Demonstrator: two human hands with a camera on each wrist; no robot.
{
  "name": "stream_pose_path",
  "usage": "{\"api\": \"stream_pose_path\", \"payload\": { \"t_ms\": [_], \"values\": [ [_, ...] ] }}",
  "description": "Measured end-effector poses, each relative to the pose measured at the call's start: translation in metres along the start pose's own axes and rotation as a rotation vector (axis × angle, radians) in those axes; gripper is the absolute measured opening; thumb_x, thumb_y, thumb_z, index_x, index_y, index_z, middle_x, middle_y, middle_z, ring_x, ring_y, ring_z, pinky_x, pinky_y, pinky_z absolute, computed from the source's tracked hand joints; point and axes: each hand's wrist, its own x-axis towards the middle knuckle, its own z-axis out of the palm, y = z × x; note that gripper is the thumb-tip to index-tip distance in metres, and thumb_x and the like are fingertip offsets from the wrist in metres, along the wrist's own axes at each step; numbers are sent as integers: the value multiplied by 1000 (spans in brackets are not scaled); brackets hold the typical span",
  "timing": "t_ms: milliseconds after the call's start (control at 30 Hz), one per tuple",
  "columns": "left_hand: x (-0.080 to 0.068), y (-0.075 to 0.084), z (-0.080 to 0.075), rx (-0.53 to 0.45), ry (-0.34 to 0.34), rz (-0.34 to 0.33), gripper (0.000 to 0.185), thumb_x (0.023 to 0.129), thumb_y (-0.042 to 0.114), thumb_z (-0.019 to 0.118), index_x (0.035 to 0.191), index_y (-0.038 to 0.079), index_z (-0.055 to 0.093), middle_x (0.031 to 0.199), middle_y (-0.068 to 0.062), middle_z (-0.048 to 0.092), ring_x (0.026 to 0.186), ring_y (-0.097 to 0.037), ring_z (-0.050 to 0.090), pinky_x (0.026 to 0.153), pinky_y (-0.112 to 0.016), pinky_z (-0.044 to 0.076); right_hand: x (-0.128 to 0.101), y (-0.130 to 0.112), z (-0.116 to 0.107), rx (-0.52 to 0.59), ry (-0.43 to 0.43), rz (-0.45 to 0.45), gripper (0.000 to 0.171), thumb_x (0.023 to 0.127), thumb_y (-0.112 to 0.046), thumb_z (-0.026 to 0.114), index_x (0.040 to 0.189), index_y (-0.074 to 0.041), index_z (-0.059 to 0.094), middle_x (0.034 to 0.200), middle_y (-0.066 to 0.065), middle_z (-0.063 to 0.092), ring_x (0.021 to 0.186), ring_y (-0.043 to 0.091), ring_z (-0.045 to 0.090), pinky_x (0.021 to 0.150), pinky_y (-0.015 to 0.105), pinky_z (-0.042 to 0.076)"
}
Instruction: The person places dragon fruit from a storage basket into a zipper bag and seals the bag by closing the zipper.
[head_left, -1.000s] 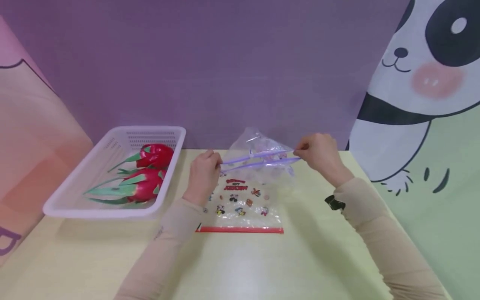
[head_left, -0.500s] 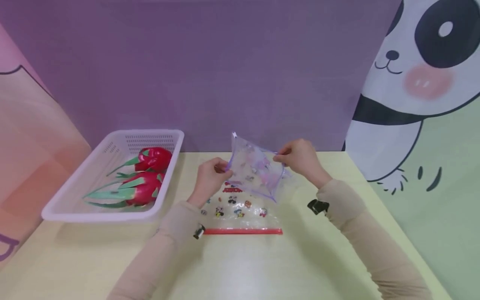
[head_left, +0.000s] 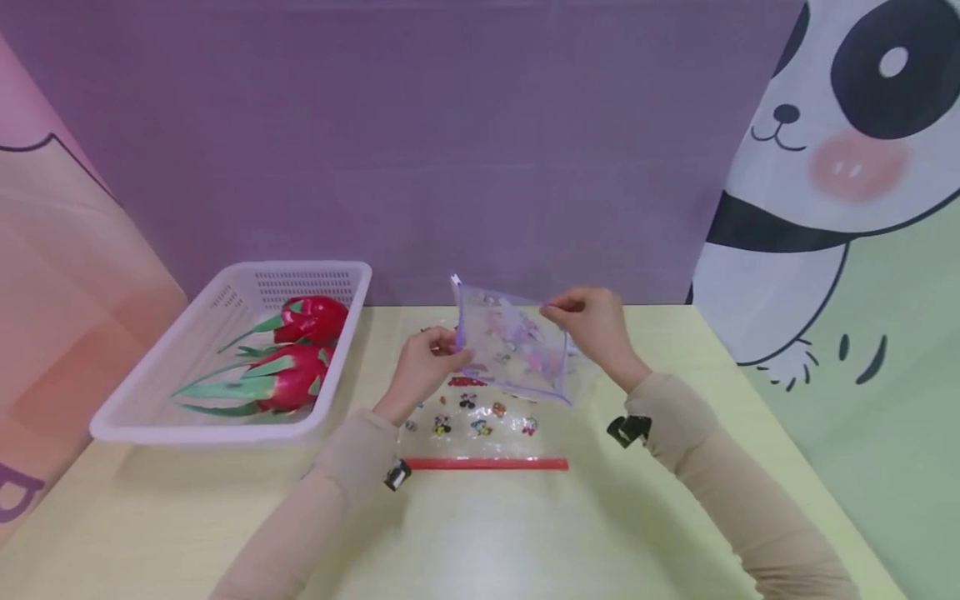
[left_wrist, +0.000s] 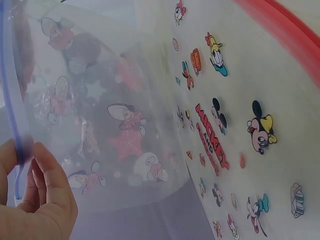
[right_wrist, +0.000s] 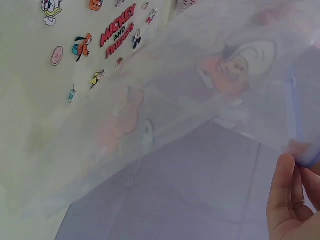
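Note:
A clear zip bag with a purple zip (head_left: 510, 337) and pink cartoon prints hangs between my two hands, its mouth spread wide toward me. My left hand (head_left: 426, 365) pinches the zip edge on the left; the left wrist view shows thumb and fingers (left_wrist: 50, 172) closed on the strip. On the opposite side my right hand (head_left: 596, 329) pinches the upper right part of the rim, also visible in the right wrist view at its fingertips (right_wrist: 284, 167). Below lies a second clear zip bag with a red zip (head_left: 487, 463) and small cartoon prints, flat on the table, partly covered by the purple one.
Left of the hands stands a white plastic basket (head_left: 202, 433) holding red dragon fruits (head_left: 288, 379) with green leaves. The table (head_left: 480, 533) ends at a purple wall panel (head_left: 480, 167) behind, with a panda-printed panel (head_left: 840, 275) on the right.
The purple-zip bag's mouth went from a narrow, stretched slit to a wide opening. My hands came closer together, the right moving left and the left slightly lower.

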Motion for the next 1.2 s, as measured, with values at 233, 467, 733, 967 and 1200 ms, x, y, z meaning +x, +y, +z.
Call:
{"api": "stream_pose_path", "payload": {
  "t_ms": [233,467,733,967,1200],
  "values": [
    [0,-3,1,19,-25,-12,21,82,20,67,97,7,62,92,-7,62,83,-21,60,69,-28,53,-2,3,6,51,46,8,17,82,-20,69,89,-6,72,82,12,70,62,13,60,53,21,47],
    [-4,-9,0,24,-108,30,24,84,24,65,103,8,63,96,-6,64,87,-24,62,65,-27,52,-5,5,9,92,35,56,17,80,-20,71,88,-5,73,84,14,70,70,25,65,52,20,47],
    [-16,-11,-11,74,-189,56,28,86,19,63,111,8,62,106,-7,65,93,-18,62,76,-29,53,-7,7,9,90,11,73,17,81,-19,70,89,-5,73,87,14,71,72,23,66,55,20,48],
    [-32,-14,-21,170,-215,115,27,87,17,61,113,9,61,110,-8,64,98,-20,61,81,-33,53,-8,13,7,76,3,77,17,81,-18,69,91,-4,72,87,15,71,71,24,66,55,19,48],
    [-57,-21,-45,412,-195,280,30,85,16,64,114,9,61,113,-7,63,101,-22,60,83,-37,53,-8,16,6,82,2,74,17,81,-16,69,92,-3,72,87,16,70,73,29,67,54,19,48]
  ]
}}
